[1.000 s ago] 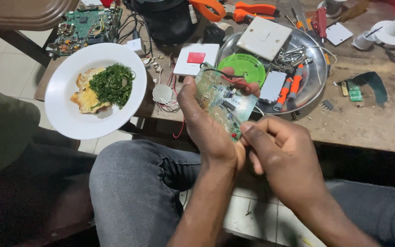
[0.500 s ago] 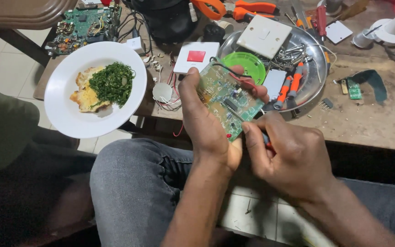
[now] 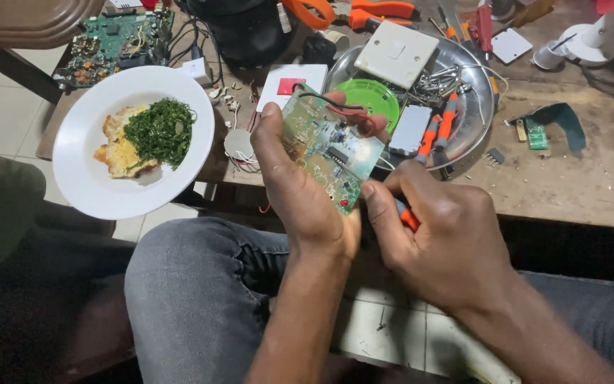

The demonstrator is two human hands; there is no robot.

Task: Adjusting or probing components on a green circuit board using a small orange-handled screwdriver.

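Note:
My left hand [image 3: 300,192] grips a green circuit board [image 3: 328,151] by its edges, tilted over my lap, with red and black wires running off its top. My right hand [image 3: 438,238] is closed around an orange-handled tool [image 3: 408,217]. Its tip is hidden behind the lower right corner of the board. Both hands sit just in front of the wooden table edge, above my grey jeans.
A white plate [image 3: 94,192] with greens and yellow food hangs over the table's left edge. A round metal tray [image 3: 472,122] holds a green lid [image 3: 372,94], a white switch plate [image 3: 396,53], orange-handled tools and clips. Another circuit board [image 3: 111,43] lies at the back left.
The board has turned so that its component side faces me more fully. My right hand moved up to the board's lower corner with the orange-handled tool.

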